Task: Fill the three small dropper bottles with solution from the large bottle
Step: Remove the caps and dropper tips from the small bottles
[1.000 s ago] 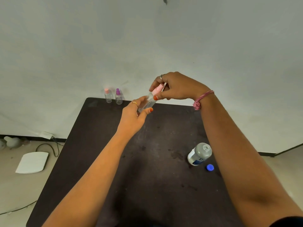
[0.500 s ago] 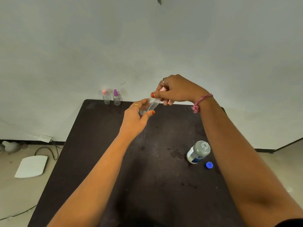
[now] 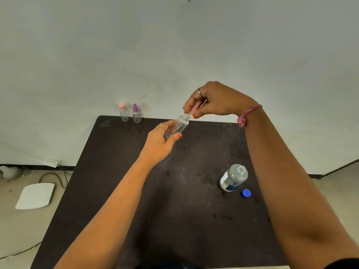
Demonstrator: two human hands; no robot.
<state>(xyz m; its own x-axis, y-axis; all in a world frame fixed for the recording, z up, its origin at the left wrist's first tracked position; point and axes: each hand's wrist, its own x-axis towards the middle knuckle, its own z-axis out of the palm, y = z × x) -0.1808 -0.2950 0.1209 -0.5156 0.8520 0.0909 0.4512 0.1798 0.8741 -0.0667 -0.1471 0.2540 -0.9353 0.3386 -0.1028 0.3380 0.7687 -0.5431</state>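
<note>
— So which step is this?
— Uncapping, I'd judge — left hand [image 3: 159,140] grips the clear dropper bottle [image 3: 177,126], right hand [image 3: 211,101] pinches its pink cap [image 3: 195,108], well beyond the open large bottle [image 3: 233,178].
— Next?
— Lift the cap clear, then pour.

Both forearms are bare. The left hand [image 3: 158,141] wears a thin gold ring and orange nail polish; the right hand [image 3: 217,100] wears a silver ring, orange polish, and a pink wrist band [image 3: 245,115].
</note>
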